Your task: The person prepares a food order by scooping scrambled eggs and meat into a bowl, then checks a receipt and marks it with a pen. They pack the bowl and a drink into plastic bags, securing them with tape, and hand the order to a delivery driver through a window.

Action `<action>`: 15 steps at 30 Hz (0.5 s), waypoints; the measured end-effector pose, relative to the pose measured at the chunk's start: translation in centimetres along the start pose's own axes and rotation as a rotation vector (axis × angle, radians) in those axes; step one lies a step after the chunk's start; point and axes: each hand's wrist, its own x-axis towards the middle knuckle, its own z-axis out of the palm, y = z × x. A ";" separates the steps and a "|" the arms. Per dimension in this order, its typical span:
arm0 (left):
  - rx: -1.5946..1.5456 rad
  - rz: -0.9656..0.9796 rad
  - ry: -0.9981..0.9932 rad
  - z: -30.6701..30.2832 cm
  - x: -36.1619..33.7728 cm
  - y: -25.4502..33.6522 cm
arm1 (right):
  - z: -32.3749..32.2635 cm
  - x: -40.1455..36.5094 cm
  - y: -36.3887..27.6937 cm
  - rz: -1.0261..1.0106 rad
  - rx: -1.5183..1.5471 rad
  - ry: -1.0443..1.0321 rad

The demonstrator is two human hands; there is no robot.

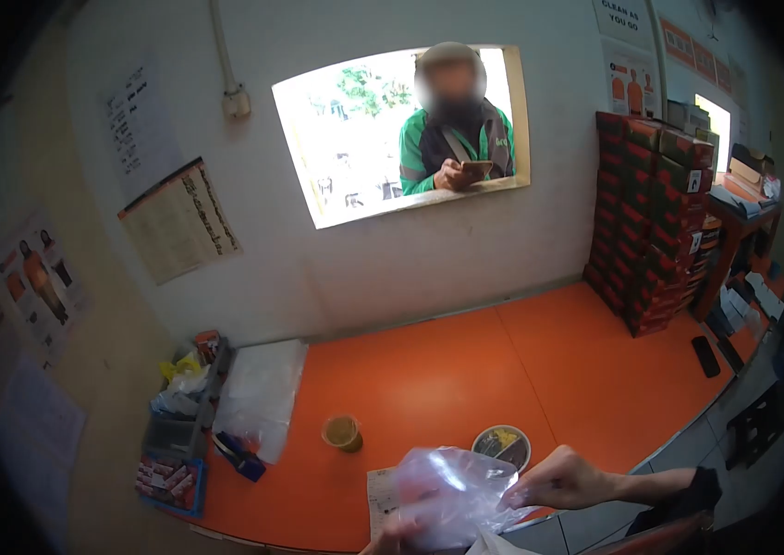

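A clear plastic bag (452, 490) is held over the table's near edge between both hands. My right hand (560, 477) pinches its right side with bent fingers. At the bottom, my left hand (396, 536) grips the bag's lower left, its fingers partly hidden by the plastic. Just beyond the bag stands a round bowl (528, 452) with yellow and greenish food and a dark divider or portion. Left of it is a clear cup (344, 434) of brownish-green contents. A printed paper slip (380, 490) lies partly under the bag.
Left on the orange table (410, 370) lie stacked plastic bags (263, 388), a dark blue stapler-like tool (239, 458) and grey trays (175, 435). Red boxes (651, 213) are stacked at right, near a black phone-like object (705, 357). A person (457, 139) holds a phone at the window.
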 end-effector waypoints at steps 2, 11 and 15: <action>0.194 -0.013 -0.062 0.4 -0.3 -0.9 | -0.7 -0.2 -1.2 0.016 -0.063 0.009; 0.235 0.056 -0.321 3.3 -12.0 -2.0 | 1.1 -3.7 -4.2 0.243 0.266 0.313; -0.006 0.336 -0.118 4.9 -17.2 -5.2 | 3.9 -7.1 -1.5 0.311 0.913 0.855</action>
